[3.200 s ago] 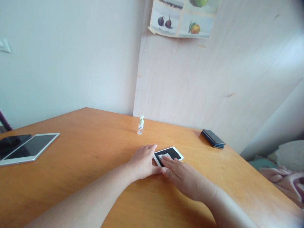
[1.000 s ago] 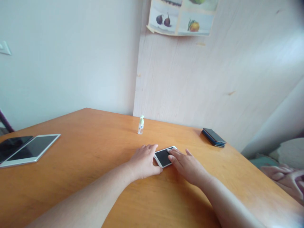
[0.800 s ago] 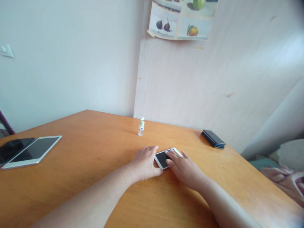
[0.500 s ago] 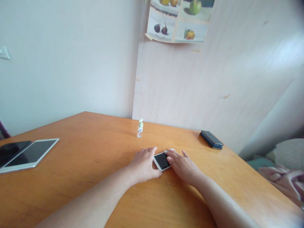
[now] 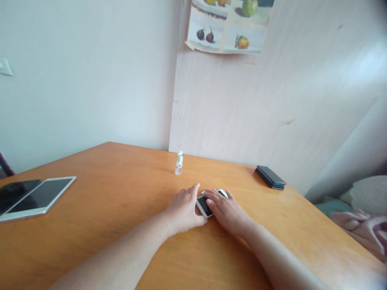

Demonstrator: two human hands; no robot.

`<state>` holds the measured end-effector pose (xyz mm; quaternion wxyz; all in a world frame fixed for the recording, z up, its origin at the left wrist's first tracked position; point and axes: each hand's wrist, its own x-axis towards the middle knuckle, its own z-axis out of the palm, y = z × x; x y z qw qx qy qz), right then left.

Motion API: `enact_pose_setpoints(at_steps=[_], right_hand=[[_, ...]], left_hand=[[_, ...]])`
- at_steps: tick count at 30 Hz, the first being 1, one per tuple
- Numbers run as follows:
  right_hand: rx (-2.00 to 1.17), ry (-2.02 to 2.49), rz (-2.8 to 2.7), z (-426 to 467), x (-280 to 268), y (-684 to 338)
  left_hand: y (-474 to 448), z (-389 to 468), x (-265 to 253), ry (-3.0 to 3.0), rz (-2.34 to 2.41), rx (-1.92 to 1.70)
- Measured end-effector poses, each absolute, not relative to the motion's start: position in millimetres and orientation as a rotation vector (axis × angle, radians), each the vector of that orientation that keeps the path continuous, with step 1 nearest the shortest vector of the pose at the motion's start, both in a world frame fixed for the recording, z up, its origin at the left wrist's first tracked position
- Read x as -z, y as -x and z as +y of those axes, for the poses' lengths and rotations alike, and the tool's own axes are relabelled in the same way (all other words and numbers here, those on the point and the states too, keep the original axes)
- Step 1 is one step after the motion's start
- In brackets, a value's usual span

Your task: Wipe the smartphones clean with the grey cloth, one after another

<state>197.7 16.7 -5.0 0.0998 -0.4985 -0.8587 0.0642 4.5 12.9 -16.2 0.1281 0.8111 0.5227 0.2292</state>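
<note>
A white smartphone (image 5: 203, 207) with a dark screen lies face up and slanted on the wooden table. My left hand (image 5: 185, 209) grips its near left end between thumb and fingers. Across the middle of the screen rests my right hand (image 5: 225, 211), fingers stretched together and pressing down. A small white wipe (image 5: 203, 193) peeks out at the left of these fingertips; most of it is hidden under them. Beyond the hands stands a small clear pump bottle (image 5: 178, 164) with a pale green top.
A white tablet (image 5: 40, 198) lies at the left, beside a dark tablet (image 5: 16, 191). Several dark phones are stacked (image 5: 270, 177) near the table's right edge. The wooden table (image 5: 121, 177) meets the wall at the back. Pinkish fabric (image 5: 359, 227) lies beyond the right edge.
My right hand has slid left and toward me over the phone's screen, baring its far end. The wipe's edge now shows left of the fingers. My left hand stays in place.
</note>
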Motion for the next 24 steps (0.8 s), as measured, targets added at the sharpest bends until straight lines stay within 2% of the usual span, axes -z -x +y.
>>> enact_pose_setpoints(at_steps=[4, 12, 19, 24], right_hand=[[-0.107, 1.709, -2.407, 30, 12, -215], [-0.263, 1.258, -2.646, 0, -2, -182], [-0.095, 1.741, -2.391, 28, 12, -214], [-0.217, 1.439, -2.544, 7, 3, -192]], left_hand=[[-4, 12, 16, -2.341, 1.525, -0.651], [-3, 15, 17, -2.364, 1.513, -0.663], [-3, 12, 13, -2.335, 1.531, -0.602], [-4, 14, 17, -2.343, 1.527, -0.652]])
